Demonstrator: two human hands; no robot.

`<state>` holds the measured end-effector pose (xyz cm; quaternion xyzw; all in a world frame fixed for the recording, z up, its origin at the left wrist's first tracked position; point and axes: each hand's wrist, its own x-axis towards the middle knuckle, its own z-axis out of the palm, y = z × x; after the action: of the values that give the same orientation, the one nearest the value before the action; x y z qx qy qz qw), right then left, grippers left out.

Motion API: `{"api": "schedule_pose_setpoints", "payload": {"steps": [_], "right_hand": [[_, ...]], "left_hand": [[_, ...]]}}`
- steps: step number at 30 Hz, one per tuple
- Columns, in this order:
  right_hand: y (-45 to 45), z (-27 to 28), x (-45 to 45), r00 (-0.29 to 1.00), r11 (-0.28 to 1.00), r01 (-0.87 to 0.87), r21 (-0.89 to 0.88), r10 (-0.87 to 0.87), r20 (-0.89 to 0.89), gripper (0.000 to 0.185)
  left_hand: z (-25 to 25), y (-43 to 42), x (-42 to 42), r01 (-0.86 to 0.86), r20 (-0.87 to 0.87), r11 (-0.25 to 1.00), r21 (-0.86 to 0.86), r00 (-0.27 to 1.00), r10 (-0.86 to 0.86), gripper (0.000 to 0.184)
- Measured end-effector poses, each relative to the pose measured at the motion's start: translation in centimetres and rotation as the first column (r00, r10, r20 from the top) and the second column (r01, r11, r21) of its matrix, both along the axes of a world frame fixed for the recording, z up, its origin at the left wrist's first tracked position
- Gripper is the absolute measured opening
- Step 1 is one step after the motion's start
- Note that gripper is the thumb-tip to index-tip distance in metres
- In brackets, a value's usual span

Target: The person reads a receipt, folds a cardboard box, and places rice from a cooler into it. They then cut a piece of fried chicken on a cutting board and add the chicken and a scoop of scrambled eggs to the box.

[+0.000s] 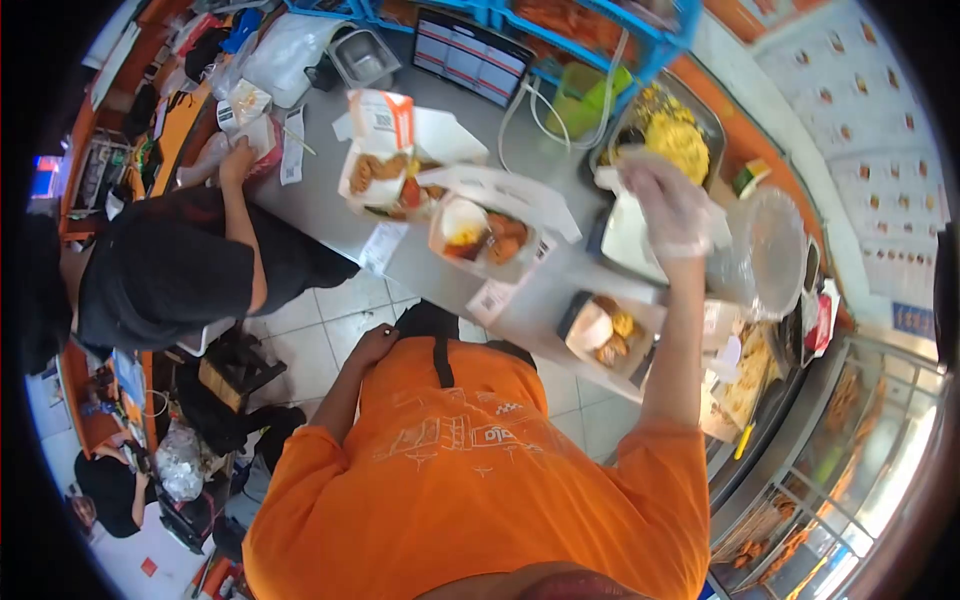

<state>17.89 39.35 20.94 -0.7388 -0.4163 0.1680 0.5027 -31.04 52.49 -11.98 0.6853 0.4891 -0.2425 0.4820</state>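
Note:
My right hand (668,205), in a clear plastic glove, is over a white container (632,238) beside a metal tray of yellow rice (680,140). Its fingers are drawn together and slightly blurred; what they pinch, if anything, is hidden. My left hand (376,344) rests at my hip against dark cloth, fingers curled, with nothing visible in it. On the steel counter (420,270), an open takeaway box (440,240) holds white rice and browned pieces of food. Another open box (375,150) is behind it to the left. Closer to my right arm sits a smaller box (580,345) with rice and yellow food.
A tablet screen (472,58) stands at the back below blue crates (600,45). Paper slips (382,247) lie by the boxes. At left, a co-worker in black (165,265) reaches over the counter. A yellow-handled knife (744,440) and glass cabinet (830,470) are at right.

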Motion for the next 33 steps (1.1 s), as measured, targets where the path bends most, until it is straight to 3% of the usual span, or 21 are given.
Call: {"api": "schedule_pose_setpoints", "payload": {"steps": [2, 3, 4, 5, 6, 7, 8, 10, 11, 12, 13, 16, 19, 22, 23, 25, 26, 28, 30, 33], "right_hand": [[9.7, -4.3, 2.4, 0.972, 0.991, 0.068, 0.119, -0.039, -0.232, 0.029], [13.9, -7.1, 3.5, 0.929, 0.989, 0.110, 0.095, -0.069, -0.364, 0.035], [17.3, -9.6, 4.3, 0.865, 0.986, 0.155, 0.063, -0.104, -0.491, 0.042], [19.8, -11.5, 5.0, 0.863, 0.987, 0.156, 0.047, -0.113, -0.492, 0.042], [21.8, -12.9, 5.4, 0.864, 0.983, 0.156, -0.102, -0.185, -0.468, 0.044], [22.9, -14.5, 5.7, 0.862, 0.954, 0.158, -0.253, -0.258, -0.436, 0.045], [23.7, -15.5, 5.4, 0.855, 0.946, 0.166, -0.277, -0.278, -0.438, 0.045], [24.8, -17.1, 4.8, 0.951, 0.902, 0.307, -0.304, -0.299, 0.074, 0.036], [25.1, -18.7, 5.4, 0.945, 0.894, 0.292, -0.339, -0.214, 0.249, 0.039], [25.4, -19.3, 6.2, 0.945, 0.886, 0.295, -0.359, -0.215, 0.247, 0.039], [25.5, -19.6, 6.9, 0.865, 0.847, 0.245, -0.473, 0.029, 0.500, 0.043], [25.2, -18.6, 8.0, 0.836, 0.852, 0.183, -0.490, 0.127, 0.533, 0.049], [26.1, -18.8, 11.6, 0.753, 0.796, 0.203, -0.570, 0.245, 0.610, 0.045], [27.3, -20.6, 14.8, 0.906, 0.944, -0.021, -0.328, 0.157, 0.394, 0.040], [27.7, -20.9, 14.8, 0.989, 0.965, 0.077, -0.250, -0.043, 0.140, 0.035], [28.0, -23.9, 17.5, 0.966, 0.961, 0.188, -0.204, -0.219, -0.141, 0.033], [28.5, -24.9, 18.4, 0.959, 0.941, 0.230, -0.248, -0.262, -0.104, 0.033], [29.6, -25.8, 20.1, 0.957, 0.873, 0.273, -0.404, -0.205, 0.204, 0.034], [30.8, -26.0, 21.3, 0.868, 0.762, 0.337, -0.553, -0.024, 0.496, 0.035], [32.1, -25.8, 22.2, 0.722, 0.580, 0.429, -0.692, 0.240, 0.649, 0.036]], "left_hand": [[-1.7, 2.9, -1.7, 0.017, 0.082, 0.997, 0.077, 0.996, -0.023, 0.040], [-4.4, 3.8, -3.8, -0.112, 0.178, 0.994, -0.004, 0.978, 0.111, 0.037], [-4.2, 4.4, -4.4, -0.118, 0.173, 0.993, -0.021, 0.978, 0.119, 0.037], [-3.3, 5.4, -4.7, -0.185, 0.127, 0.979, -0.087, 0.973, 0.195, 0.035], [-2.9, 6.3, -5.3, -0.249, 0.072, 0.957, -0.150, 0.962, 0.262, 0.034], [-2.5, 6.7, -5.9, -0.240, 0.064, 0.957, -0.164, 0.965, 0.253, 0.032], [-3.4, 6.7, -7.3, -0.230, 0.049, 0.955, -0.185, 0.969, 0.243, 0.032], [-6.0, 6.3, -10.0, -0.254, 0.103, 0.950, -0.183, 0.956, 0.275, 0.031], [-2.8, 7.0, -8.4, -0.309, 0.008, 0.902, -0.302, 0.945, 0.327, 0.031], [-6.7, 6.1, -11.3, -0.227, 0.027, 0.941, -0.252, 0.970, 0.241, 0.032], [-10.7, 5.2, -14.3, -0.143, 0.039, 0.970, -0.197, 0.987, 0.154, 0.033], [-8.7, 18.7, -13.5, -0.247, 0.156, 0.960, -0.132, 0.951, 0.266, 0.033], [-5.2, 27.0, -11.1, -0.385, 0.235, 0.914, -0.128, 0.884, 0.405, 0.033], [-6.0, 28.2, -11.4, -0.419, 0.240, 0.896, -0.148, 0.864, 0.443, 0.033], [-7.1, 26.9, -12.3, -0.418, 0.229, 0.894, -0.162, 0.865, 0.446, 0.033], [-9.1, 22.6, -13.5, -0.422, 0.162, 0.888, -0.182, 0.878, 0.450, 0.034], [-10.3, 20.8, -14.7, -0.429, 0.130, 0.878, -0.212, 0.878, 0.460, 0.034], [-10.6, 16.9, -15.4, -0.440, 0.067, 0.863, -0.248, 0.881, 0.469, 0.034], [-10.7, 15.0, -16.4, -0.446, 0.037, 0.856, -0.261, 0.882, 0.471, 0.034], [-10.0, 13.3, -18.0, -0.461, -0.007, 0.842, -0.278, 0.878, 0.479, 0.035]]}}
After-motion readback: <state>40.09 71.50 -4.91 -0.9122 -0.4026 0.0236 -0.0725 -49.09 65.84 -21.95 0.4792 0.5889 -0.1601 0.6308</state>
